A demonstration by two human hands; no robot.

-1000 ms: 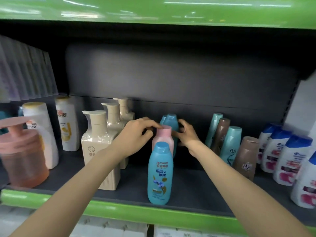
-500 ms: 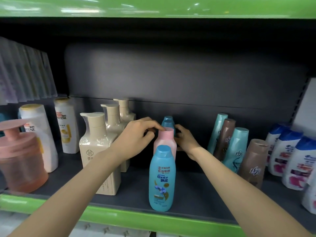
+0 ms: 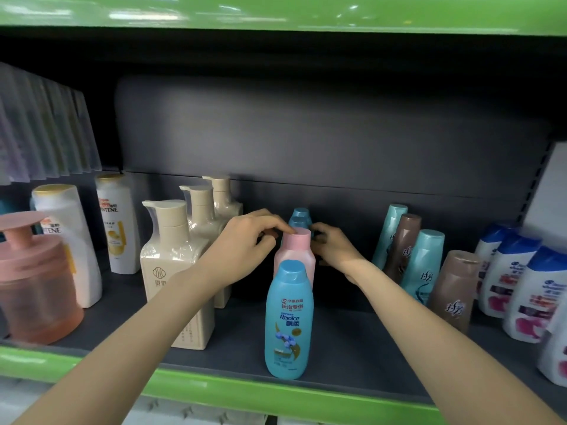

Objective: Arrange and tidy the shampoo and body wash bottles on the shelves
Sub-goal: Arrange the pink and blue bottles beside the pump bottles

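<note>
While both arms are stretched into the dark shelf (image 3: 352, 342), the left hand (image 3: 245, 243) is seen curled beside the pink bottle (image 3: 296, 253), its fingertips resting on the rim of the pink cap. The right hand (image 3: 333, 248) is held at the other side of that bottle, fingers bent toward the row behind it — whether anything is actually gripped there cannot be told, since the fingertips are hidden by the bottle.

A single file is formed at the middle of the shelf: a blue Rejoice bottle (image 3: 289, 320) stands upright at the front near the green edge (image 3: 214, 391), the pink bottle is set directly behind it, and two more blue caps (image 3: 299, 217) are visible further back.

To the left, three beige pump bottles (image 3: 175, 271) are lined front to back, with two white Pantene bottles (image 3: 116, 222) and a squat pink pump jar (image 3: 33, 280) beyond them. To the right, teal bottles (image 3: 425, 265) and brown bottles (image 3: 454, 289) are placed alternately in a leaning diagonal row, and white bottles with blue caps (image 3: 530, 296) are crowded at the far edge — some cut off by the frame.
</note>
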